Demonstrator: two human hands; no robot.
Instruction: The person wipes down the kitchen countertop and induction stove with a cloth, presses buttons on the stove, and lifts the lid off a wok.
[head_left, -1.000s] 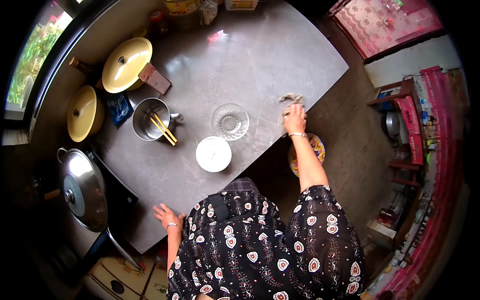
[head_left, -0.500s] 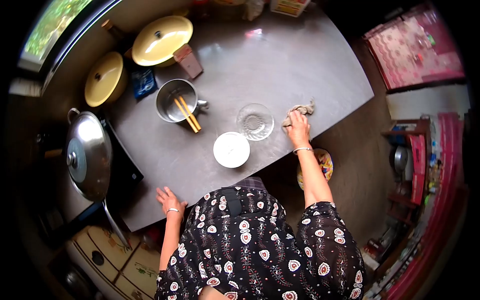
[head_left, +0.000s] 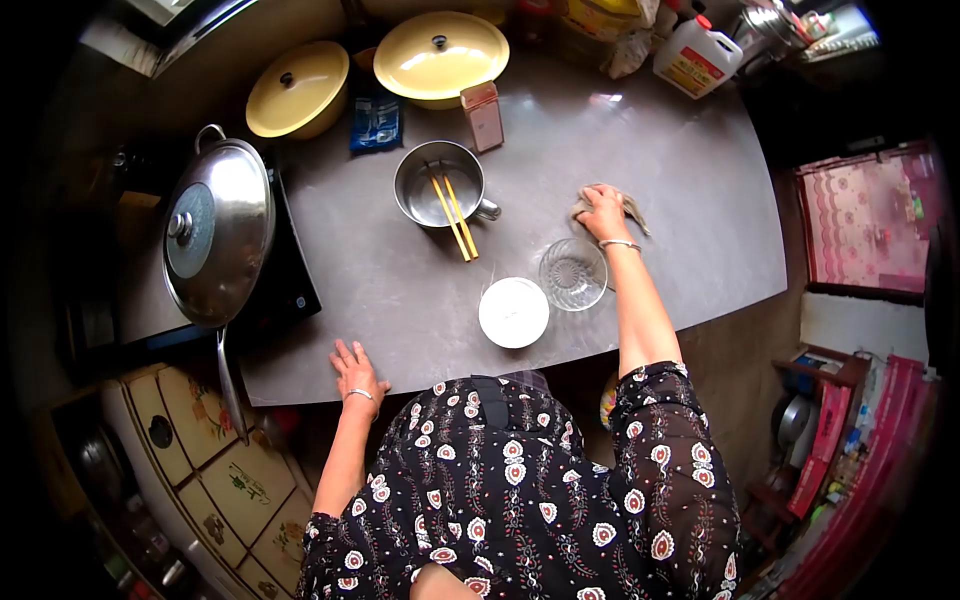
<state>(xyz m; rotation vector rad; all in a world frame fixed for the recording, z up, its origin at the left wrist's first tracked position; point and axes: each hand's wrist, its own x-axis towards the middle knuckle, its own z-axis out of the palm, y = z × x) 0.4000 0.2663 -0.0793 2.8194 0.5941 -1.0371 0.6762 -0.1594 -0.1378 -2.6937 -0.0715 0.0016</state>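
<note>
My right hand (head_left: 603, 213) presses a crumpled beige cloth (head_left: 632, 212) onto the grey tabletop (head_left: 700, 240), its fingers curled over the fabric. Just below that hand sits a clear glass bowl (head_left: 573, 274), with a white bowl (head_left: 514, 313) close beside it to the left. My left hand (head_left: 358, 372) rests on the table's near edge, fingers spread, holding nothing. Between the hands and farther back stands a metal mug (head_left: 410, 190) with a handle. Two yellow chopsticks (head_left: 456, 215) lean in it, their ends sticking out over the rim toward me.
On the left, a lidded wok (head_left: 235, 240) sits on a black cooktop (head_left: 290, 285), its long handle pointing toward me. Two yellow lidded basins (head_left: 300, 95), a blue packet (head_left: 376, 124) and a pink box (head_left: 484, 118) stand at the back. A white jug (head_left: 697, 58) is at the back right.
My right hand has moved the cloth farther from the table's near edge, past the glass bowl. My left hand stays on the edge. The camera view has turned and shifted.
</note>
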